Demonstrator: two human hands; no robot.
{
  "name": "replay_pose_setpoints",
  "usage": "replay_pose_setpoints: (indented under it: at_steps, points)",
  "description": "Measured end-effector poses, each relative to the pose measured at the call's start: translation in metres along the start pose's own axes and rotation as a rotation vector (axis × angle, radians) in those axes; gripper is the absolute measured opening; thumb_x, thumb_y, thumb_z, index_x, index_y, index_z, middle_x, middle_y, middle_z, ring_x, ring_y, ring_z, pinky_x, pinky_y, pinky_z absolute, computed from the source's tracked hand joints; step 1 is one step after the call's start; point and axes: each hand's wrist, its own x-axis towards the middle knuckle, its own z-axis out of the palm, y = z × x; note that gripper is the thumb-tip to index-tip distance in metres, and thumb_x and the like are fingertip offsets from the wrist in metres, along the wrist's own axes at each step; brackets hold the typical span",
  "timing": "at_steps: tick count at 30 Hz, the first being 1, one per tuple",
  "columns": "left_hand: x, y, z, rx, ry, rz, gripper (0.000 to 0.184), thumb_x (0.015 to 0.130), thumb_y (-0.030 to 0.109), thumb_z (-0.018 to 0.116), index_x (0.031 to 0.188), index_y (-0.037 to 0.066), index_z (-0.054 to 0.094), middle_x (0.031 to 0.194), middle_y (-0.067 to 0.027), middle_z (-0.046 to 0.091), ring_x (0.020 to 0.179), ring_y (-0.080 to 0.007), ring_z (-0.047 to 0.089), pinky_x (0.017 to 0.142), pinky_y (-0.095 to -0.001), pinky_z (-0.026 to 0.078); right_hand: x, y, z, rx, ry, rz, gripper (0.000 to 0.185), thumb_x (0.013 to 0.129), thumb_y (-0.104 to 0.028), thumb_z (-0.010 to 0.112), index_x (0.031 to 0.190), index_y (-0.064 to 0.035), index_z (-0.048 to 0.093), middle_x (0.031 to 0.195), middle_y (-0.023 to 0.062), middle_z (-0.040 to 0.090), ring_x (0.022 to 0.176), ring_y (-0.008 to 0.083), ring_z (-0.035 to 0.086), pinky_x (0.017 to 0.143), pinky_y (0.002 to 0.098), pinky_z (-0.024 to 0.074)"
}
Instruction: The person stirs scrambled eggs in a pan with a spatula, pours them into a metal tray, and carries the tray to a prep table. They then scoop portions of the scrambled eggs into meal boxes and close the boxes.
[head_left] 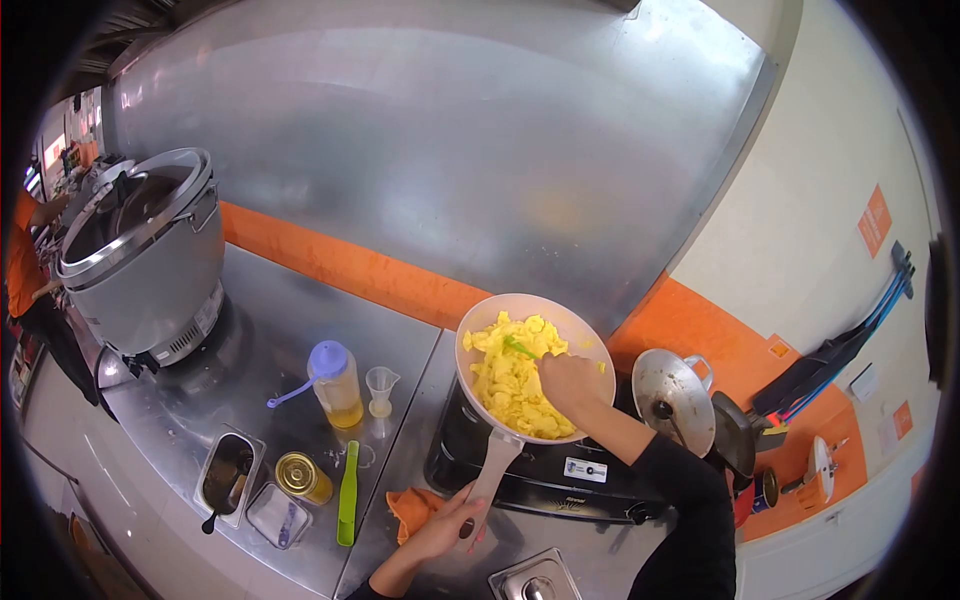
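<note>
A light-coloured pan (592, 345) sits over the black gas stove (540, 490), with yellow scrambled egg (515, 380) spread inside it. My left hand (447, 523) is closed round the pan's pale handle near its end. Over the right part of the pan, my right hand (577, 388) is closed on a green utensil (517, 346), whose visible part lies in the egg. The rest of the utensil is hidden by the hand. An orange cloth (410, 510) lies beside my left hand.
Left of the stove stand an oil bottle (337, 385), a small measuring cup (380, 390), a jar (303, 478), a green spoon (348, 492) and a large cooker (150, 260). A metal pan (672, 395) stands at right. Another person (45, 300) is at far left.
</note>
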Motion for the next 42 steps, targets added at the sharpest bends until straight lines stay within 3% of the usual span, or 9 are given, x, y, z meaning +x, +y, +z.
replay_pose_setpoints:
  at_steps: [2, 9, 11, 14, 18, 21, 30, 36, 42]
  points:
    - [0.001, 0.001, 0.001, -0.012, 0.008, -0.003, 0.049, 0.092, 0.028, 0.037, 0.134, 0.008, 0.021, 0.065, -0.0066, 0.048, 0.055, -0.0111, 0.049, 0.044, -0.0235, 0.041, 0.005, 0.013, 0.0, -0.033, 0.009, 0.026, 0.029, 0.085, -0.024, 0.047, 0.07, -0.0027, 0.059, 0.064, 0.0132, 0.061, 0.056, 0.0266, 0.061, 0.05, 0.038, 0.0472]
    - [0.0, 0.004, 0.003, -0.001, 0.0, -0.011, 0.049, 0.092, 0.029, 0.036, 0.134, 0.008, 0.021, 0.064, -0.0065, 0.049, 0.054, -0.0108, 0.048, 0.045, -0.0234, 0.042, 0.014, 0.019, 0.028, -0.192, -0.174, -0.142, 0.016, 0.074, -0.013, 0.052, 0.066, -0.0047, 0.063, 0.065, 0.0111, 0.062, 0.059, 0.0254, 0.062, 0.051, 0.0356, 0.0475]
    - [0.0, 0.005, 0.004, -0.01, 0.012, -0.011, 0.049, 0.092, 0.029, 0.036, 0.133, 0.008, 0.021, 0.064, -0.0064, 0.049, 0.053, -0.0107, 0.048, 0.044, -0.0234, 0.041, 0.01, 0.016, 0.019, -0.265, -0.257, -0.294, 0.013, 0.07, -0.011, 0.053, 0.066, -0.0053, 0.064, 0.066, 0.0104, 0.062, 0.06, 0.0251, 0.062, 0.051, 0.035, 0.0474]
    - [-0.001, 0.006, 0.005, -0.01, 0.016, -0.017, 0.048, 0.092, 0.029, 0.036, 0.133, 0.008, 0.022, 0.064, -0.0064, 0.048, 0.053, -0.0107, 0.047, 0.044, -0.0233, 0.041, 0.01, 0.014, -0.037, -0.275, -0.242, -0.239, 0.015, 0.073, -0.016, 0.055, 0.068, -0.0068, 0.065, 0.068, 0.0105, 0.063, 0.063, 0.0243, 0.062, 0.052, 0.0355, 0.0472]
    - [-0.002, 0.006, 0.004, 0.006, 0.02, -0.041, 0.048, 0.092, 0.029, 0.037, 0.133, 0.008, 0.022, 0.064, -0.0067, 0.048, 0.054, -0.0109, 0.047, 0.044, -0.0232, 0.041, 0.002, 0.01, -0.091, -0.058, -0.328, -0.132, 0.026, 0.076, -0.033, 0.058, 0.07, -0.0084, 0.066, 0.067, 0.0108, 0.062, 0.067, 0.023, 0.062, 0.054, 0.0372, 0.0472]
    - [-0.001, 0.007, 0.006, -0.034, 0.017, -0.02, 0.049, 0.092, 0.03, 0.037, 0.133, 0.008, 0.023, 0.067, -0.007, 0.049, 0.055, -0.011, 0.048, 0.045, -0.0232, 0.041, -0.007, -0.015, -0.056, -0.015, -0.315, -0.33, 0.018, 0.076, -0.023, 0.058, 0.074, -0.0069, 0.065, 0.066, 0.009, 0.063, 0.066, 0.0224, 0.063, 0.057, 0.0351, 0.0479]
    - [-0.007, 0.005, 0.001, -0.054, 0.021, -0.046, 0.051, 0.092, 0.034, 0.037, 0.133, 0.008, 0.023, 0.075, -0.0065, 0.052, 0.063, -0.0122, 0.054, 0.049, -0.024, 0.043, 0.006, -0.013, 0.025, -0.009, 0.067, 0.011, 0.009, 0.068, -0.009, 0.056, 0.061, -0.0055, 0.06, 0.062, 0.0124, 0.062, 0.054, 0.0234, 0.062, 0.046, 0.0326, 0.0476]
    - [-0.025, -0.01, -0.022, -0.087, 0.087, -0.16, 0.055, 0.089, 0.045, 0.036, 0.128, 0.007, 0.035, 0.081, -0.0057, 0.054, 0.063, -0.0121, 0.056, 0.052, -0.0223, 0.044, -0.012, 0.027, 0.023, -0.176, -0.169, -0.183, 0.01, 0.071, -0.012, 0.056, 0.067, -0.0064, 0.064, 0.064, 0.0099, 0.062, 0.064, 0.0232, 0.064, 0.053, 0.0345, 0.0486]
    - [-0.017, -0.053, -0.051, 0.254, 0.186, -0.247, 0.05, 0.086, 0.044, 0.04, 0.119, 0.007, 0.047, 0.081, -0.0048, 0.055, 0.058, -0.0114, 0.055, 0.051, -0.0229, 0.045, 0.002, 0.068, -0.039, -0.071, -0.146, 0.089, 0.014, 0.073, -0.017, 0.055, 0.068, -0.0092, 0.065, 0.07, 0.0109, 0.064, 0.065, 0.024, 0.063, 0.053, 0.036, 0.0468]
